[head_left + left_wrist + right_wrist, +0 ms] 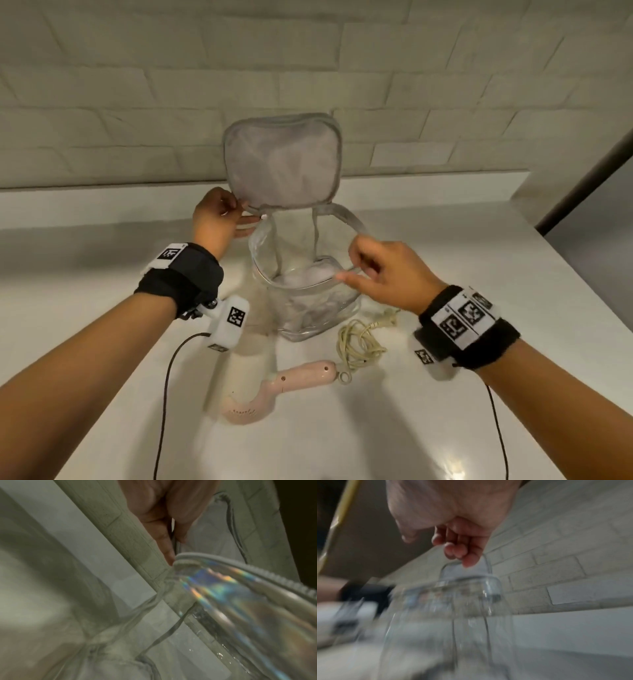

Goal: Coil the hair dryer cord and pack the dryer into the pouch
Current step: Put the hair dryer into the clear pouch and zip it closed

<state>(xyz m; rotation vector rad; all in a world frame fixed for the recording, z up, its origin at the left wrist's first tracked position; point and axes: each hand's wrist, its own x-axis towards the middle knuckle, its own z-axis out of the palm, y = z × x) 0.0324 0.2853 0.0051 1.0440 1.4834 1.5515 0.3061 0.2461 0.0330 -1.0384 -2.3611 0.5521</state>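
Head view: our left hand [214,219] pinches the far-left rim of the clear pouch [308,308] and our right hand [383,270] pinches the near-right rim, mouth spread between them. The hair dryer [274,387] lies below and nearer than both sets of fingers, long axis running left to right, cord [359,342] bunched just under the right hand, the closer one.

Left wrist view: fingers [164,539] clamp on the zipper edge.

Right wrist view: blurred; curled fingers [458,547] hold the rim.

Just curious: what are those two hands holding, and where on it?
Both grip the clear plastic pouch by its grey zipper rim: left hand at the lid hinge, right hand on the near edge.
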